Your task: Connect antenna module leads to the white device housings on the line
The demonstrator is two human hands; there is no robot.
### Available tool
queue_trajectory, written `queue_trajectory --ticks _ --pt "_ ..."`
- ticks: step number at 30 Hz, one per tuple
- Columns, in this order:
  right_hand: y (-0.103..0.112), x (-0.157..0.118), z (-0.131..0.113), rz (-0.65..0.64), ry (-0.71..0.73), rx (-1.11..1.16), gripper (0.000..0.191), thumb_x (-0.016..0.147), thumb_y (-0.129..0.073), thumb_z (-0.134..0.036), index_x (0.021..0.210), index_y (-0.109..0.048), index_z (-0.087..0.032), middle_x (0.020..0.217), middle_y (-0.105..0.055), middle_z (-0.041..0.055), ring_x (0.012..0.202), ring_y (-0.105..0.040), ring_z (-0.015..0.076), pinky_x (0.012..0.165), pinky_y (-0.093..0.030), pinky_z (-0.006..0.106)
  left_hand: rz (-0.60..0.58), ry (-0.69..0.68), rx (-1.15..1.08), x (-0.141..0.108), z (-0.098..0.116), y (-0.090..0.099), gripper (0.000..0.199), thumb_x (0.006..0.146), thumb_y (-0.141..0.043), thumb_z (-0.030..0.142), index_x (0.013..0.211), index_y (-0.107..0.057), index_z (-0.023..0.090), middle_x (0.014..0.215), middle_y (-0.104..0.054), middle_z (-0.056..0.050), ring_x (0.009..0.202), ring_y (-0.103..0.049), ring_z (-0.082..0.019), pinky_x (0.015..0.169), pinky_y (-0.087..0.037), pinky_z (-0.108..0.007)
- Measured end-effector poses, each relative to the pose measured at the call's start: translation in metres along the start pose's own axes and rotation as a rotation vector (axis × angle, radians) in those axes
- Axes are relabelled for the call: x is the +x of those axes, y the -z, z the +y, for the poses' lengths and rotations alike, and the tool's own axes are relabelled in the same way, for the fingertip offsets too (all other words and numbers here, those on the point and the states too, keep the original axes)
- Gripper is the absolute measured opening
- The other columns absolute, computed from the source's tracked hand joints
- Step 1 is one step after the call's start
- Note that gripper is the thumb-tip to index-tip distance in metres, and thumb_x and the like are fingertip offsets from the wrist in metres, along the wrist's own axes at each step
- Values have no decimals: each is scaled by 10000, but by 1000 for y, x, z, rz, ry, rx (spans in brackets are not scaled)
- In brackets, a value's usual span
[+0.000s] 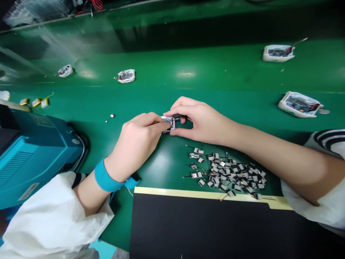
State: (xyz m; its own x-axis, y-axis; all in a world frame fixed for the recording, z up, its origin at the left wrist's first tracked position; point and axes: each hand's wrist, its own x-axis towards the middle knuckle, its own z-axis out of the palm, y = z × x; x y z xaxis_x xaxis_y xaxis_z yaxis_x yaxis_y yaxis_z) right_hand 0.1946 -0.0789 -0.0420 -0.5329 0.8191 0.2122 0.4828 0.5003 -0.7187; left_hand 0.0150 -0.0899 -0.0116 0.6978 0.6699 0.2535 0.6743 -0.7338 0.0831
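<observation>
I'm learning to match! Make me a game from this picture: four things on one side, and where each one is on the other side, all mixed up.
Things:
1. Teal wrist strap
2. Heap of small silver-and-black wired pieces
3. Row of small yellow blocks
4. White-edged tray with a circuit board

Places:
A. Far left on the green bench
B. Around the left wrist
C. Right side of the green bench
D. Just below the right forearm, above the black sheet

Pairs: 1-B, 2-D, 3-A, 4-C

Single head-worn view, looking forward and down, close above a green workbench
</observation>
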Motion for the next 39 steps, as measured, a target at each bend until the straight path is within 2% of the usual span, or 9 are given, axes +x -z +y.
queue_trajectory --ticks 10,16,23,30,39 --pt "-1 -1 1 7 28 -1 299 701 -592 -282 949 -582 -115 900 -494 55 665 -455 98 608 -410 267 16 22 14 0 3 1 193 809 -438 184 846 -624 218 865 -622 22 710 -576 -103 615 -455 -198" --pt "0 -1 0 4 23 -52 321 705 -588 -301 965 -579 -113 905 -497 52 705 -473 113 633 -414 285 57 -36 73 0 3 -1 191 815 -439 182 826 -629 206 831 -626 0 722 -579 -131 584 -454 -220" --pt "0 -2 2 52 83 -97 252 716 -575 -322 877 -591 -129 869 -513 27 733 -485 107 634 -422 265 57 -53 101 -1 2 -2 198 835 -427 203 856 -625 207 827 -615 -19 694 -582 -138 563 -449 -244" --pt "1 -3 -1 -20 10 -134 287 735 -567 -324 946 -574 -130 915 -509 37 780 -488 103 676 -411 259 67 -64 93 -1 0 -3 197 831 -432 188 850 -627 210 813 -604 -24 684 -580 -142 550 -432 -252" --pt "2 -3 0 -21 32 -124 279 745 -557 -333 952 -564 -146 911 -506 30 771 -487 99 658 -411 252 1 -10 107 0 4 -2 221 847 -394 223 862 -614 240 843 -599 -5 715 -574 -138 570 -438 -253"
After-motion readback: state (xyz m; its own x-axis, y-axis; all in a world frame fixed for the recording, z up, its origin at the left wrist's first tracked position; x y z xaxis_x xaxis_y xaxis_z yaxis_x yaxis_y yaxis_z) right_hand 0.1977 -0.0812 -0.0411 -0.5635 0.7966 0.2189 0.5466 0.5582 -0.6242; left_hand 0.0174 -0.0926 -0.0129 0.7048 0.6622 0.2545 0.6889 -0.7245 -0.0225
